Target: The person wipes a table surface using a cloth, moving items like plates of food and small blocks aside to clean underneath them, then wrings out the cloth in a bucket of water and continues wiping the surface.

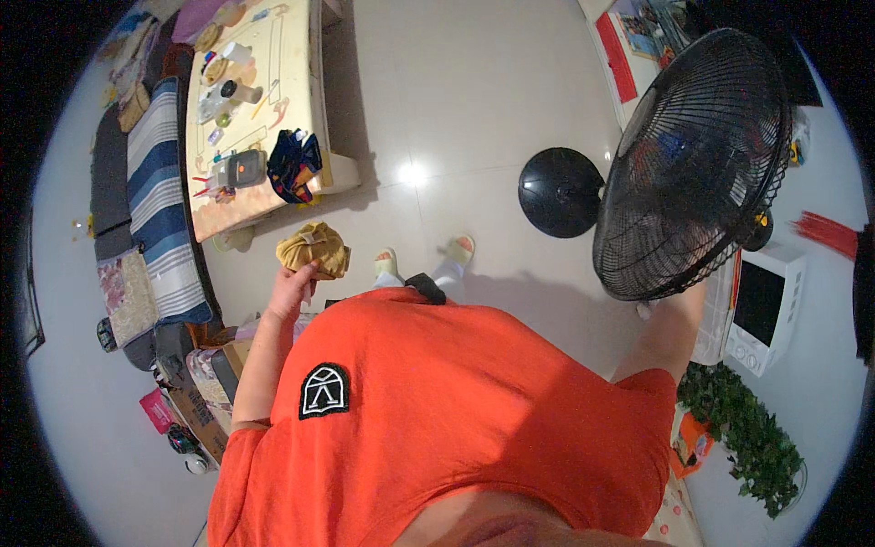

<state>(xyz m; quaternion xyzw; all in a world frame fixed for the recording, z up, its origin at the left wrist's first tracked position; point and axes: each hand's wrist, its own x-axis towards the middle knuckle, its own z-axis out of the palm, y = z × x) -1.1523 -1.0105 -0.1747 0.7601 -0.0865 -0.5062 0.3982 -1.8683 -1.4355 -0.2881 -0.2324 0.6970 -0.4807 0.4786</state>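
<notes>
My left hand (301, 284) is closed on a bunched mustard-yellow cloth (314, 250), held out in front of me at the left. The cloth is gathered into a rounded, pleated shape; its exact kind does not show. At my right stands a black standing fan (697, 169) with a large wire grille and a round black base (560, 192). My right forearm (670, 330) reaches up to the lower edge of the grille. The fan hides my right hand and its fingers, so any grip there is out of sight.
A long cream table (260, 137) at the far left carries cups, a container and a dark patterned cloth (293, 166). Beside it runs a sofa with a striped cover (166, 196). At the right are a white microwave (764, 308) and green leafy garlands (740, 428).
</notes>
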